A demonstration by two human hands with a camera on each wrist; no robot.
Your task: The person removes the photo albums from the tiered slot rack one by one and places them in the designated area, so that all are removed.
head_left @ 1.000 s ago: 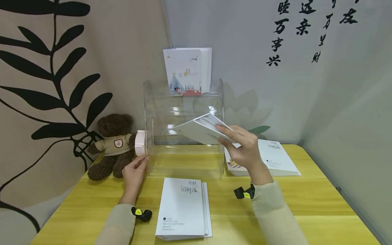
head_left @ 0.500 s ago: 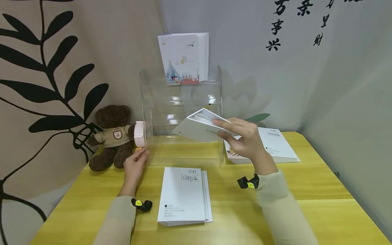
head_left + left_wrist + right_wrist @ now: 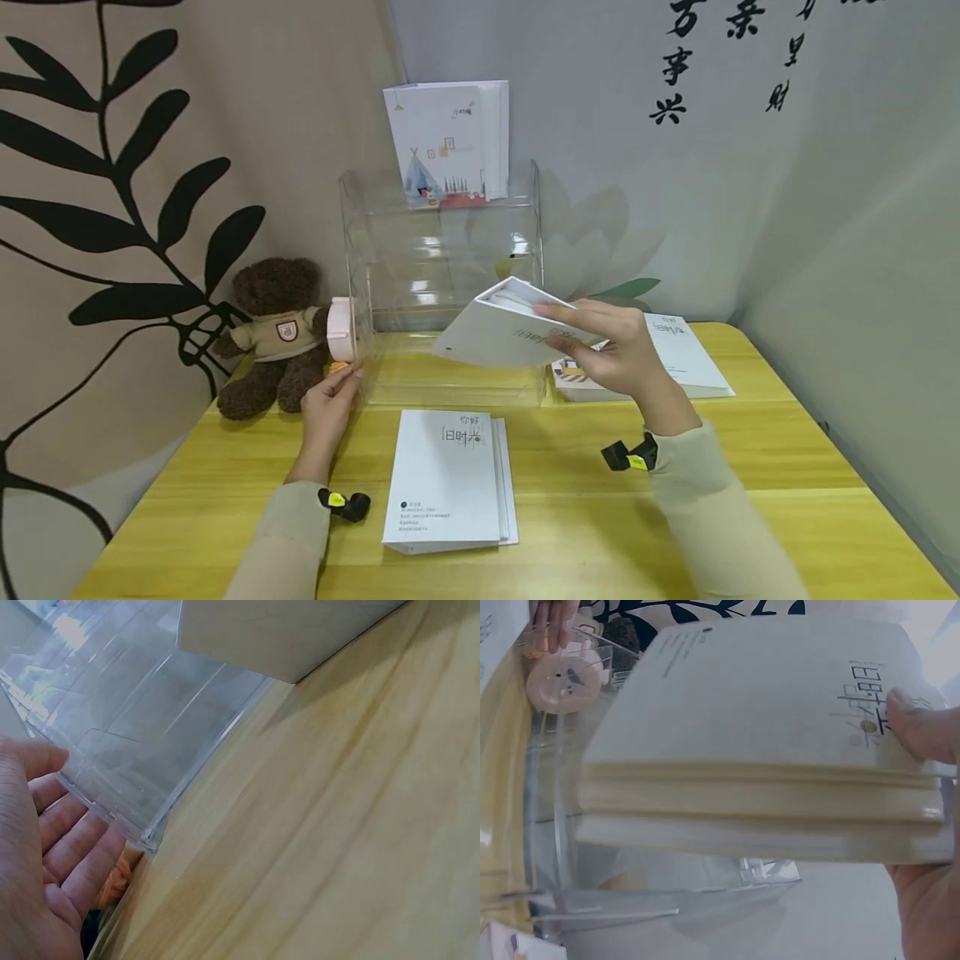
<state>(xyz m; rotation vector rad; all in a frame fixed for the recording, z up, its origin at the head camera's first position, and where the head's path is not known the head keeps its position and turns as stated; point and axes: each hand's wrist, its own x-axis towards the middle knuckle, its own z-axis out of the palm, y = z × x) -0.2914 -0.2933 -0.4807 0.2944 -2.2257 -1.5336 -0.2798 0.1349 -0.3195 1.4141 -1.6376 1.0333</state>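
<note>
In the head view my right hand [image 3: 611, 350] grips a white photo album [image 3: 517, 329] by one end, thumb on its cover. The album hangs tilted in front of the clear acrylic rack [image 3: 450, 392], above the table; its thick, layered edge faces the right wrist view. My left hand [image 3: 330, 412] is at the rack's lower left front corner. Seen from the left wrist, its thumb and fingers pinch the edge of the clear side panel [image 3: 150, 720]. Another white album [image 3: 442, 475] lies on the table before the rack. One more album [image 3: 442, 142] stands on the rack's top tier.
A brown teddy bear [image 3: 277, 342] sits left of the rack, with a pink round object [image 3: 341, 329] between them. White albums [image 3: 690, 358] lie on the right of the yellow wooden table [image 3: 750, 475], partly hidden behind my right hand. The wall is behind the rack.
The head view has tipped downward. Over the last half second my right hand has drawn the album slightly right and lower. My left hand stays at the rack's corner.
</note>
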